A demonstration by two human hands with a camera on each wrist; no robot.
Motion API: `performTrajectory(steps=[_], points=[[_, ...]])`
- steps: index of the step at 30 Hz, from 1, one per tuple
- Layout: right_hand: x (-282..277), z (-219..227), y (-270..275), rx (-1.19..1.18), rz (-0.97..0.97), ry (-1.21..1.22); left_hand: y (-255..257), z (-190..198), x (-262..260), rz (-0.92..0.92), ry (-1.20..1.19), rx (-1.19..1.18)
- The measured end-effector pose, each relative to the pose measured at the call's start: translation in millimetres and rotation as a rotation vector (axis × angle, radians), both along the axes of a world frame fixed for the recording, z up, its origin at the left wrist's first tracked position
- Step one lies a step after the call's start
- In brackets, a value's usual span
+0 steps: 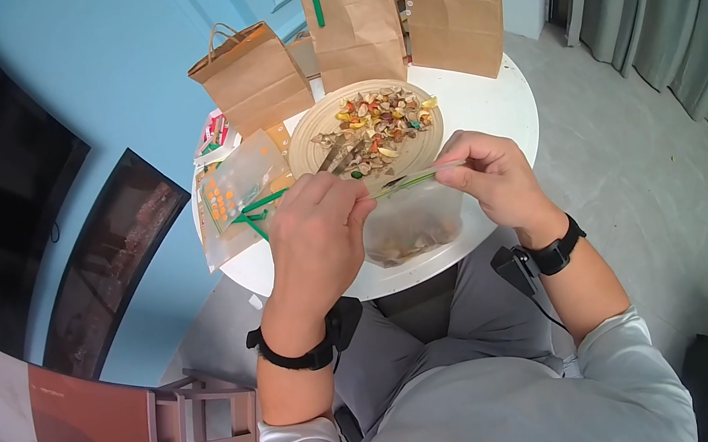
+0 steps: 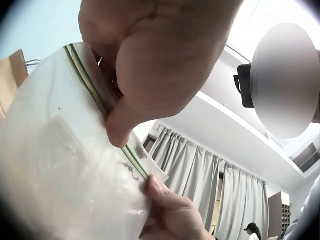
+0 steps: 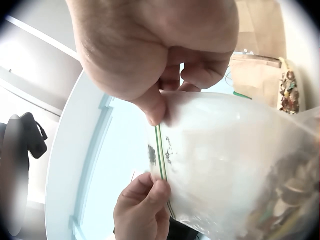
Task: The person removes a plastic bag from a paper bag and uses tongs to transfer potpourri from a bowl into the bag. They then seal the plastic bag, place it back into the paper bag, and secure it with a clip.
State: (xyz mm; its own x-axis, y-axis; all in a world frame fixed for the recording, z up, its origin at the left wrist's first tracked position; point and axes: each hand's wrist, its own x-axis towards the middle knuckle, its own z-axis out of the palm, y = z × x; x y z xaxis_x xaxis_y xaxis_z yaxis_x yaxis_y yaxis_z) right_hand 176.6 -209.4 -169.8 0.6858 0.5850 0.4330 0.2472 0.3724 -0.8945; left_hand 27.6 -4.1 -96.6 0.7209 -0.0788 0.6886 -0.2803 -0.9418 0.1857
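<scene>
Between the two hands, over the near side of the table, hangs a translucent zip bag (image 1: 412, 228) with a green seal line and brownish dried pieces in its bottom. My left hand (image 1: 318, 232) pinches the top edge at one side, its thumb lying along the seal in the left wrist view. At the other end of the seal, my right hand (image 1: 498, 177) pinches the edge between thumb and fingers. Just beyond the bag, a round woven tray (image 1: 313, 148) bears a mix of dried slices (image 1: 383, 116) and metal tongs (image 1: 335, 154).
Three brown paper bags (image 1: 358, 31) stand along the far side of the white table (image 1: 494, 102). On the left lie a clear bag with orange dots (image 1: 247, 178), green strips (image 1: 261, 204) and a small box (image 1: 214, 139). A chair (image 1: 221, 434) stands at lower left.
</scene>
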Motion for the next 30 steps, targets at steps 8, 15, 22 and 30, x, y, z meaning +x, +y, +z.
performTrajectory(steps=[8, 15, 22, 30], points=[[5.2, 0.7, -2.1, 0.061, 0.059, 0.046, 20.8, 0.2, -14.4, -0.042, 0.106, -0.15], [10.3, 2.4, -6.1, 0.004, 0.06, 0.054, 24.2, -10.6, -17.2, -0.014, 0.04, -0.171], [15.7, 6.1, -10.8, -0.048, 0.045, 0.047, 33.2, -18.0, -20.6, 0.081, -0.03, -0.218], [24.1, 3.8, -14.1, -0.096, 0.04, 0.179, 46.1, -41.9, -17.8, -0.005, -0.006, -0.709]])
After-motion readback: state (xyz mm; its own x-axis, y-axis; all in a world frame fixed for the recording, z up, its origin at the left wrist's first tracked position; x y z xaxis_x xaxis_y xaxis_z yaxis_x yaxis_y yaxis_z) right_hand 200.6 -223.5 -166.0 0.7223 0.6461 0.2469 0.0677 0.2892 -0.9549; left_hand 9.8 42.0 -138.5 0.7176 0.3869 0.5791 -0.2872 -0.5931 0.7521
